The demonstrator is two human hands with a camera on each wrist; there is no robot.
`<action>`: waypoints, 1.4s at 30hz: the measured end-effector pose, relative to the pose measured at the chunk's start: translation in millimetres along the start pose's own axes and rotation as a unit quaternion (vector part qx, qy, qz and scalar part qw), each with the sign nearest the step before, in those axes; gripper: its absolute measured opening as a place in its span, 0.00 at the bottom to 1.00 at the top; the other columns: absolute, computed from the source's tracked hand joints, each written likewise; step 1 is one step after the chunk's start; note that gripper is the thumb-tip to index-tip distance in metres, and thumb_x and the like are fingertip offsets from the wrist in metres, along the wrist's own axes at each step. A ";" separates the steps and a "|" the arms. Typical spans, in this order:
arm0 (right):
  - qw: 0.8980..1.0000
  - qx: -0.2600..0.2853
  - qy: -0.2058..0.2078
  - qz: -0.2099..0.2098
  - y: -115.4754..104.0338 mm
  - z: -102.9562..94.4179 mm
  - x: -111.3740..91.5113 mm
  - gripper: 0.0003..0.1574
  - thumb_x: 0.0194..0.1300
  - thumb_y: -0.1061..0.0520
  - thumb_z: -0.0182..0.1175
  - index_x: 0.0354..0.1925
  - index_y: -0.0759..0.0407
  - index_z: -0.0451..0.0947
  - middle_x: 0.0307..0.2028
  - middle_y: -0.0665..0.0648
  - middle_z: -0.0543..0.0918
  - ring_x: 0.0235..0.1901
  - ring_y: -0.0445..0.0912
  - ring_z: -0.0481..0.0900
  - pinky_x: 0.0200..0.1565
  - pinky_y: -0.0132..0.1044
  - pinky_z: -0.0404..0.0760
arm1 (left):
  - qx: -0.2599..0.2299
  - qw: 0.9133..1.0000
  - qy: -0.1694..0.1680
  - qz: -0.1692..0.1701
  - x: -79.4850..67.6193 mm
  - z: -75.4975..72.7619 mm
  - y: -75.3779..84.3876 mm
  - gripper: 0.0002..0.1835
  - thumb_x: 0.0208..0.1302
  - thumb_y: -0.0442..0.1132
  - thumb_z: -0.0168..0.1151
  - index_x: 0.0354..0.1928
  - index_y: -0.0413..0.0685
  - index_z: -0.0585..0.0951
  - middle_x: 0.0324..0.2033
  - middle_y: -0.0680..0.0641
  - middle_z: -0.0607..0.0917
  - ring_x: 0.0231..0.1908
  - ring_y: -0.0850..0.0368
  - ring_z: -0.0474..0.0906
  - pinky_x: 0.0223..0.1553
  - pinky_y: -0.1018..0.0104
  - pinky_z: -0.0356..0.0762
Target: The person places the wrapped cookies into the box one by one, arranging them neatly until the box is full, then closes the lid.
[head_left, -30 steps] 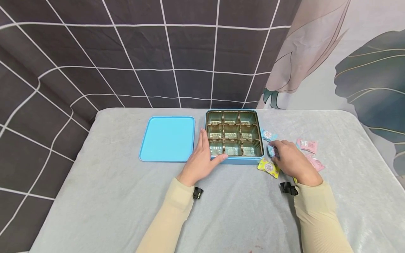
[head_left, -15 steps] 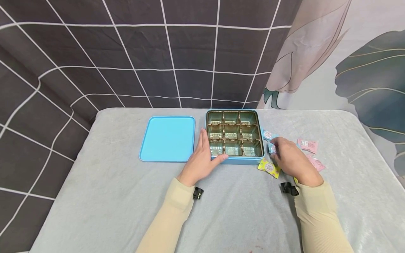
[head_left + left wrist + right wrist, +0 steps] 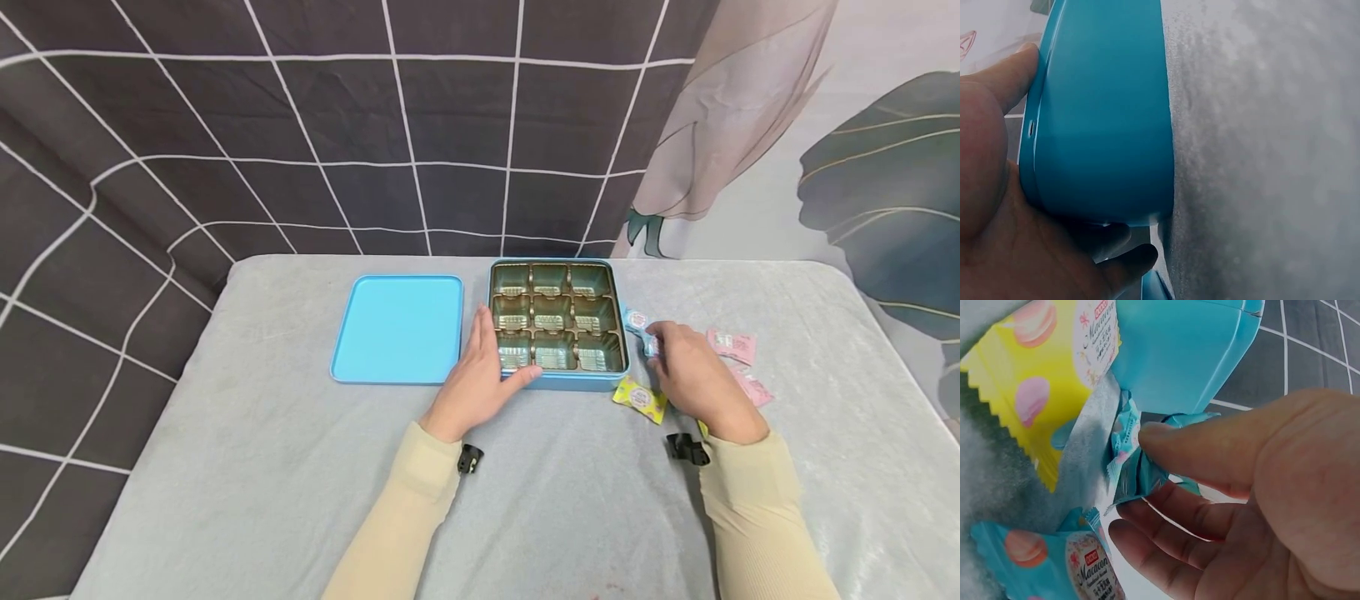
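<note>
"Blue wrapper: which candy (image 3: 1140, 478) was in work, and where?"

"The one near the right side of the tin (image 3: 577, 383). The right hand (image 3: 693, 371) pinched it between thumb and curled fingers, as the wrist view confirmed (the head view mostly hid the grip)."

"State of the left hand (image 3: 472, 371)?"

"Fingers extended along the tin's left side, thumb on the near rim. It appeared to brace the tin."

"Adjacent parts?"

"The lid (image 3: 397, 329) lay flat, left of the tin. A yellow candy (image 3: 640, 399) lay beside the tin's near right corner; two pink candies (image 3: 731, 346) lay to the right of the right hand."

"Which step was in hand?"

"Pick-up, judging by the pinch. Clearance from the cloth (image 3: 300, 467) could not be determined."

"Next move?"

"It seemed to call for a firm pinch, a lift above the tin's wall, and lowering into one compartment of the tray (image 3: 551, 312)."
</note>
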State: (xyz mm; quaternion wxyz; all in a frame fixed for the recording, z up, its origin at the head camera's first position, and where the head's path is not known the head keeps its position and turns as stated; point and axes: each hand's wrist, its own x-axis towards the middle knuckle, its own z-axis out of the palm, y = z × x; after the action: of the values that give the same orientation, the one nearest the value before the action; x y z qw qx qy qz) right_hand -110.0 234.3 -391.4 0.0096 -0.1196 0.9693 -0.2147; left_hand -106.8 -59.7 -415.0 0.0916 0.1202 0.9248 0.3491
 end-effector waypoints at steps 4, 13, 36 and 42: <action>1.000 -0.002 0.014 0.008 -0.3 -0.8 -1.1 0.22 0.65 0.71 0.55 0.56 0.78 0.68 0.37 0.70 0.74 0.38 0.61 0.72 0.42 0.59 0.73 | -0.003 1.000 -0.003 -0.001 -0.1 -1.2 1.9 0.60 0.68 0.67 0.56 0.78 0.40 0.31 0.79 0.39 0.32 0.77 0.48 0.33 0.72 0.49 0.53; 1.000 0.006 0.012 0.006 -2.6 -0.9 2.7 0.22 0.67 0.71 0.53 0.58 0.79 0.68 0.42 0.74 0.74 0.43 0.63 0.73 0.47 0.61 0.73 | -0.022 1.000 -0.007 -0.010 -0.4 -1.8 0.1 0.60 0.68 0.65 0.58 0.78 0.41 0.31 0.79 0.39 0.34 0.78 0.48 0.34 0.74 0.50 0.48; 0.996 0.015 0.076 -0.043 -12.9 2.9 17.1 0.20 0.67 0.71 0.55 0.56 0.80 0.69 0.44 0.76 0.76 0.46 0.69 0.74 0.51 0.64 0.71 | -0.034 0.999 -0.005 -0.014 1.5 -1.6 -1.6 0.60 0.67 0.64 0.60 0.79 0.40 0.32 0.79 0.39 0.35 0.78 0.48 0.37 0.74 0.51 0.48; 0.991 0.015 0.112 -0.064 -15.5 2.7 22.4 0.22 0.68 0.71 0.56 0.58 0.79 0.67 0.47 0.77 0.75 0.50 0.70 0.72 0.55 0.64 0.68 | -0.035 0.999 -0.004 -0.017 1.6 -1.1 -1.9 0.60 0.67 0.65 0.60 0.79 0.41 0.33 0.79 0.39 0.36 0.77 0.47 0.38 0.74 0.51 0.46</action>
State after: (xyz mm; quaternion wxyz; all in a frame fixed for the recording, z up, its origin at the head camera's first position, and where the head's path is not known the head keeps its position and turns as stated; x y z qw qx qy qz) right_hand -128.1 214.2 -386.6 -0.1114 -0.1565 0.9512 -0.2415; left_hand -109.0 -61.3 -415.6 0.1055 0.1021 0.9136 0.3791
